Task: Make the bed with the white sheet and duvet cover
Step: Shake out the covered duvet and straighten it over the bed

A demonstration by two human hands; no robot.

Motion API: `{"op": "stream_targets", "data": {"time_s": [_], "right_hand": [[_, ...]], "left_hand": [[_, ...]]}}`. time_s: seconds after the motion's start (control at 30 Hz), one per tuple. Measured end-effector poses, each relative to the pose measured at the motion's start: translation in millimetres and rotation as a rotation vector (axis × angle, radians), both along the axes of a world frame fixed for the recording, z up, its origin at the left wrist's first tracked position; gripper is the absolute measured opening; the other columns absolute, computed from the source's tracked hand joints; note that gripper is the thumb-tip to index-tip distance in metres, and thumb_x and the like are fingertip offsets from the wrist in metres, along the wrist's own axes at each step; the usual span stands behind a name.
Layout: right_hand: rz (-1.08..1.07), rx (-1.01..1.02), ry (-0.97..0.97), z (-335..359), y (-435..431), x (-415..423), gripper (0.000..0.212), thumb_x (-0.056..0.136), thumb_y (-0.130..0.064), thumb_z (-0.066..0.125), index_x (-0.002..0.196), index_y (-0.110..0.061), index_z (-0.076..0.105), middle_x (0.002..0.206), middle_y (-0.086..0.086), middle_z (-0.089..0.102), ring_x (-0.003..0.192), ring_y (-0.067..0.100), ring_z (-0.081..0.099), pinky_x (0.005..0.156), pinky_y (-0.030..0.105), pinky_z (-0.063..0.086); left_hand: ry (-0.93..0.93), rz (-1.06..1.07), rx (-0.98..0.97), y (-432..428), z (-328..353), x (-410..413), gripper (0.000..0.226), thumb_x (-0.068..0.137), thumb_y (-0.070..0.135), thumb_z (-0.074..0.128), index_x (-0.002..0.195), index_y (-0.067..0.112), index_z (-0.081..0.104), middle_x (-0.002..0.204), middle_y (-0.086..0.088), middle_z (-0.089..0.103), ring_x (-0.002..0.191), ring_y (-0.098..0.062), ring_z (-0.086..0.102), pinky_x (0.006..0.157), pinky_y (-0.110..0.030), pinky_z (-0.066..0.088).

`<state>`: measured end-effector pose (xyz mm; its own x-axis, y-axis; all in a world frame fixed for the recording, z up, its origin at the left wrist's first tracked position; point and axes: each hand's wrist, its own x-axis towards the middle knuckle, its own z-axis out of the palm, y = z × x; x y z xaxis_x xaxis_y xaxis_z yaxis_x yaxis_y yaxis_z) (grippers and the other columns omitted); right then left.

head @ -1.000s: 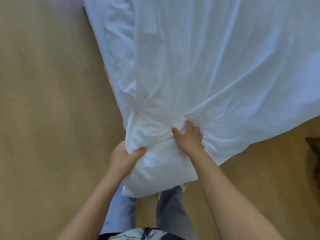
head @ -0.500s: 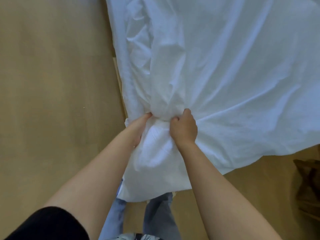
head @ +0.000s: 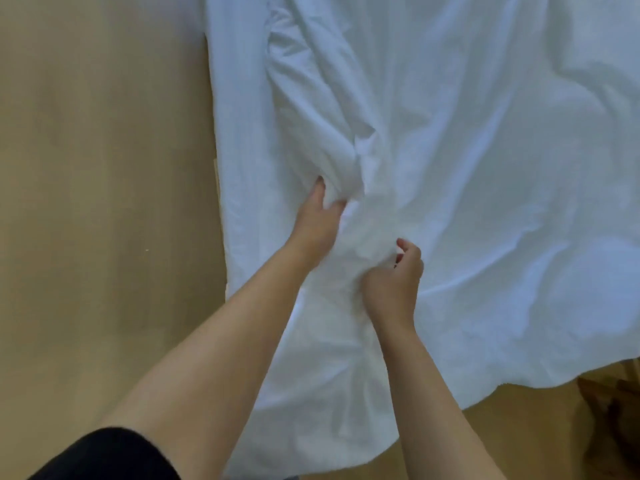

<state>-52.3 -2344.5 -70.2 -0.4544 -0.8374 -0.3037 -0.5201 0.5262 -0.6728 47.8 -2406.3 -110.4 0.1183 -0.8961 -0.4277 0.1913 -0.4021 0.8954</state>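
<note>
1. Tan floor (head: 104, 202) is filling the whole left side of my view and showing again along the bottom right.
2. White duvet cover (head: 485, 168) is sprawling over pretty much everything else, from the top edge down to a rounded corner that's hanging close to me, under my forearms. It's lying wrinkled, with one thick ridge of bunched fabric running from the top down toward my hands.
3. Left hand (head: 320, 220) is reaching furthest in. Its fingers are digging into the bottom end of that ridge and curling round a fold, so it's gripping the cover.
4. Right hand (head: 394, 275) is sitting just beside it, nearer to me, on the crumpled part. The fingers are curling in and the thumb is sticking up. Honestly, I can't tell whether it's pinching cloth or just resting there.
5. A flatter white band (head: 239, 133) is running along the left border, right next to the floor. Can't tell if that's the sheet or more of the same cover.
6. A black sleeve (head: 104, 455) is showing on my left upper arm, bottom left. A brown thing (head: 616, 417) is sitting on the floor in the bottom right corner, too blurry to make out.
</note>
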Motion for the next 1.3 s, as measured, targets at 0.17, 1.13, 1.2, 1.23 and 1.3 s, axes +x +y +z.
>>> {"op": "stream_targets", "data": {"time_s": [0.17, 1.13, 1.2, 1.23, 1.3], "right_hand": [[0.298, -0.205, 0.027, 58.8, -107.6, -8.6, 0.068, 0.077, -0.039, 0.057, 0.140, -0.024, 0.037, 0.141, 0.004, 0.031, 0.132, 0.019, 0.028, 0.107, 0.030, 0.024], [0.241, -0.234, 0.659, 8.9, -334.7, -28.0, 0.106, 0.065, -0.062, 0.060, 0.147, -0.030, 0.001, 0.155, 0.017, 0.008, 0.141, 0.032, 0.005, 0.108, 0.062, 0.012], [0.271, 0.040, 0.758, 4.8, -360.8, -47.7, 0.106, 0.071, -0.065, 0.064, 0.149, -0.040, -0.003, 0.158, 0.013, -0.009, 0.143, 0.033, -0.009, 0.108, 0.064, 0.006], [0.263, 0.157, 0.777, -3.6, -368.4, -60.5, 0.102, 0.076, -0.062, 0.063, 0.149, -0.040, -0.005, 0.157, 0.011, -0.016, 0.143, 0.034, -0.014, 0.109, 0.064, 0.004], [0.231, 0.293, 0.776, -20.9, -376.2, -84.2, 0.096, 0.082, -0.056, 0.059, 0.150, -0.037, -0.006, 0.157, 0.007, -0.022, 0.143, 0.036, -0.016, 0.109, 0.065, 0.006]], "left_hand": [[-0.284, -0.584, -0.062, -3.2, 27.5, -80.9, 0.041, 0.092, 0.018, 0.042, 0.127, 0.000, 0.052, 0.128, -0.020, 0.055, 0.116, -0.035, 0.053, 0.096, -0.042, 0.045], [-0.062, -0.548, -0.335, -410.1, 40.8, -61.8, 0.065, 0.088, 0.009, 0.055, 0.147, 0.016, 0.030, 0.147, -0.001, 0.040, 0.131, -0.015, 0.038, 0.109, -0.023, 0.029], [-0.101, -0.783, -0.299, -426.1, 47.8, -73.9, 0.068, 0.081, 0.017, 0.053, 0.146, 0.020, 0.036, 0.148, 0.000, 0.041, 0.134, -0.016, 0.038, 0.113, -0.034, 0.030], [-0.110, -0.860, -0.262, -428.7, 47.8, -77.3, 0.070, 0.076, 0.018, 0.052, 0.145, 0.020, 0.038, 0.146, 0.000, 0.043, 0.134, -0.017, 0.039, 0.114, -0.037, 0.030], [-0.159, -0.908, -0.221, -427.0, 38.3, -80.9, 0.064, 0.079, 0.017, 0.055, 0.142, 0.016, 0.043, 0.140, -0.002, 0.050, 0.131, -0.017, 0.044, 0.113, -0.037, 0.031]]}}
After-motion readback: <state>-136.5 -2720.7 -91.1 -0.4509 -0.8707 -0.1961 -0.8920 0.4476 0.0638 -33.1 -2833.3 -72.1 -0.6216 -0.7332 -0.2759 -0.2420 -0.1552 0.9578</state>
